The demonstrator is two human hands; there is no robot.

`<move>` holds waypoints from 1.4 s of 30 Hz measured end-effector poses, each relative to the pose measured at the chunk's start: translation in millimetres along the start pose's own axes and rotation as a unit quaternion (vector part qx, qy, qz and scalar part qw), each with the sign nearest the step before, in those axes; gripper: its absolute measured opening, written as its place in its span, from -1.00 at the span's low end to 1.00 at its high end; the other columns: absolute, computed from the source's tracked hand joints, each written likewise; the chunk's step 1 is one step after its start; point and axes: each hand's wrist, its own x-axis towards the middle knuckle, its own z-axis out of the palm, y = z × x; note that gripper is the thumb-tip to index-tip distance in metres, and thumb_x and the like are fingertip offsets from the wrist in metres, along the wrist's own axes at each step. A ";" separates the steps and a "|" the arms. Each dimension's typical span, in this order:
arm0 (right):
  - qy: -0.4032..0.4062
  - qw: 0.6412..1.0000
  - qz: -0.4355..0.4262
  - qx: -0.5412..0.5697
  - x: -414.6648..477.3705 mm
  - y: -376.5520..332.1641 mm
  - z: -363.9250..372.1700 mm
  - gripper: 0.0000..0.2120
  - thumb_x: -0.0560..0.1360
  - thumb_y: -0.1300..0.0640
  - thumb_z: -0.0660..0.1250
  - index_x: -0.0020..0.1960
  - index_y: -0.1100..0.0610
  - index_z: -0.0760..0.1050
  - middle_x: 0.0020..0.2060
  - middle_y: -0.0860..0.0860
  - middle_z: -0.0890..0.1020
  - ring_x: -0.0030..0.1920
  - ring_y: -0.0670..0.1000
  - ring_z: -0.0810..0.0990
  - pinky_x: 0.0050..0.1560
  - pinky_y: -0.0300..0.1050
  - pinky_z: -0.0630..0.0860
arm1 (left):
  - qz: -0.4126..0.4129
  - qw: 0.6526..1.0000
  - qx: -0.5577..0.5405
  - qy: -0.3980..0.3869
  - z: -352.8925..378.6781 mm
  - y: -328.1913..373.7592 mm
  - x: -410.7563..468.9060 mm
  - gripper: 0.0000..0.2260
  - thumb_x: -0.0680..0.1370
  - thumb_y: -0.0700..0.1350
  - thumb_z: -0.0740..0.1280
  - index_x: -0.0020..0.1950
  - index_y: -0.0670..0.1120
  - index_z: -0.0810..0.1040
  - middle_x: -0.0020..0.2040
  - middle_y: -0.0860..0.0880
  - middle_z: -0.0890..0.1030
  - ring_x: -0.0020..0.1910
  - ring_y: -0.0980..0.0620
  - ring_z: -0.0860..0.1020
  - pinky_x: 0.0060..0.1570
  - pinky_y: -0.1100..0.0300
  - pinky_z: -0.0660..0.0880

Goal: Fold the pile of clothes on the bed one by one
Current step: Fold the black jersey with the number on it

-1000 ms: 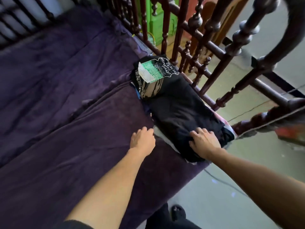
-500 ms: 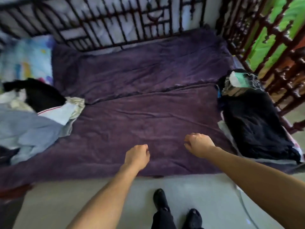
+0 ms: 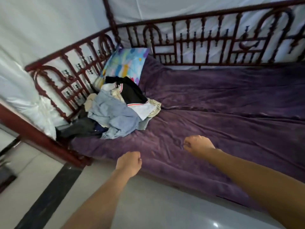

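Stretching both arms over a purple-covered bed [image 3: 222, 116], a person is holding the hands above its near edge. The left hand [image 3: 128, 162] and right hand [image 3: 198, 145] are each curling their fingers into a fist, gripping nothing. The pile of clothes [image 3: 113, 111] is lying crumpled at the bed's left end, well apart from both hands, just in front of a colourful pillow [image 3: 127, 63] and beside the red railing [image 3: 69, 75].

Bed [image 3: 222, 116]: right end cut by picture edge. Pillow [image 3: 125, 63]: lower part hidden behind pile of clothes [image 3: 125, 103]. Dark garment [image 3: 79, 129] mostly buried under light blue garment [image 3: 113, 118]; garment count unclear. Left hand [image 3: 128, 163], right hand [image 3: 198, 146]: palms hidden, forearms cut by bottom edge. Railing [image 3: 74, 71] motion-blurred.
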 end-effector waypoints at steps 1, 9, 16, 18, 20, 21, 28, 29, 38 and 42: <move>0.000 1.000 -0.001 0.004 13.1 -21.9 3.1 -0.76 0.58 -0.06 0.17 0.14 -0.02 0.52 0.12 0.01 0.60 0.10 0.11 0.56 0.01 -0.05 0.47 | -0.006 1.000 0.000 0.002 -5.8 -25.0 4.8 -0.79 0.58 -0.02 0.19 0.10 -0.02 0.56 0.06 -0.08 0.63 0.08 -0.14 0.57 -0.02 0.09 0.47; 0.005 1.000 -0.020 0.010 96.1 -126.8 1.8 -0.79 0.56 -0.04 0.17 0.05 0.01 0.52 0.06 -0.01 0.61 0.05 0.11 0.57 -0.04 -0.05 0.48 | -0.020 1.000 -0.008 0.006 -48.2 -142.8 65.1 -0.81 0.58 -0.01 0.19 0.08 -0.01 0.56 0.06 -0.05 0.62 0.09 -0.11 0.57 -0.01 0.09 0.46; -0.023 0.999 0.029 0.012 193.9 -139.3 11.4 -0.77 0.55 -0.07 0.21 0.11 -0.04 0.53 0.12 -0.01 0.62 0.11 0.09 0.58 -0.01 -0.08 0.46 | 0.019 1.000 -0.011 -0.010 -53.9 -183.7 149.8 -0.81 0.60 -0.03 0.17 0.06 -0.04 0.53 -0.01 -0.04 0.62 0.03 -0.09 0.56 -0.16 0.15 0.36; -0.036 0.998 0.041 0.016 233.2 -140.1 22.9 -0.77 0.55 -0.07 0.21 0.12 -0.02 0.53 0.12 -0.01 0.62 0.12 0.08 0.57 -0.01 -0.09 0.45 | 0.032 0.999 -0.012 -0.012 -56.0 -198.6 186.1 -0.81 0.60 -0.04 0.17 0.06 -0.07 0.53 -0.01 -0.05 0.61 0.01 -0.10 0.55 -0.19 0.14 0.35; -0.044 0.997 0.053 0.033 275.8 -141.9 34.1 -0.79 0.54 -0.06 0.21 0.05 -0.02 0.53 0.11 0.00 0.62 0.12 0.10 0.58 -0.03 -0.09 0.44 | 0.043 0.999 0.001 -0.013 -59.0 -214.1 224.9 -0.84 0.59 -0.04 0.17 -0.02 -0.08 0.49 -0.08 -0.06 0.57 -0.04 -0.11 0.55 -0.24 0.12 0.34; -0.048 0.996 0.060 0.044 299.1 -143.4 39.5 -0.82 0.53 -0.06 0.21 0.01 -0.01 0.52 0.10 0.00 0.62 0.11 0.11 0.58 -0.07 -0.09 0.43 | 0.044 0.999 0.007 -0.017 -61.2 -222.1 245.7 -0.85 0.59 -0.04 0.16 -0.08 -0.07 0.46 -0.12 -0.05 0.54 -0.08 -0.11 0.55 -0.26 0.12 0.34; -0.118 0.985 0.093 0.082 441.5 -172.3 63.9 -0.73 0.57 -0.03 0.16 0.19 0.03 0.49 0.19 0.05 0.58 0.17 0.11 0.56 -0.03 -0.09 0.43 | 0.034 0.999 0.008 -0.026 -84.9 -273.5 380.7 -0.78 0.60 -0.03 0.14 0.05 -0.08 0.53 -0.03 -0.07 0.59 -0.05 -0.09 0.56 -0.19 0.10 0.40; -0.123 0.985 0.087 0.080 457.0 -177.5 63.4 -0.71 0.58 -0.05 0.16 0.22 0.01 0.48 0.21 0.05 0.57 0.18 0.11 0.55 0.01 -0.09 0.45 | 0.037 0.999 0.009 -0.026 -85.3 -280.0 395.7 -0.78 0.61 -0.02 0.14 0.04 -0.09 0.53 -0.05 -0.08 0.59 -0.06 -0.10 0.56 -0.21 0.11 0.39; -0.112 0.982 0.116 0.103 587.7 -212.2 73.2 -0.68 0.57 -0.06 0.21 0.26 0.00 0.49 0.20 0.04 0.59 0.21 0.12 0.54 0.15 -0.06 0.44 | 0.096 0.995 -0.004 -0.027 -61.8 -327.2 538.2 -0.79 0.59 -0.10 0.14 0.10 -0.13 0.50 0.13 -0.09 0.49 0.09 -0.09 0.48 0.03 0.06 0.42; -0.075 0.976 0.163 0.120 659.0 -231.3 82.2 -0.68 0.52 -0.02 0.25 0.25 -0.02 0.50 0.15 0.05 0.61 0.17 0.14 0.56 0.07 -0.04 0.48 | 0.142 0.990 0.022 0.011 -46.3 -349.8 611.5 -0.67 0.59 -0.07 0.16 0.36 -0.05 0.39 0.35 -0.12 0.35 0.38 -0.13 0.28 0.32 -0.01 0.26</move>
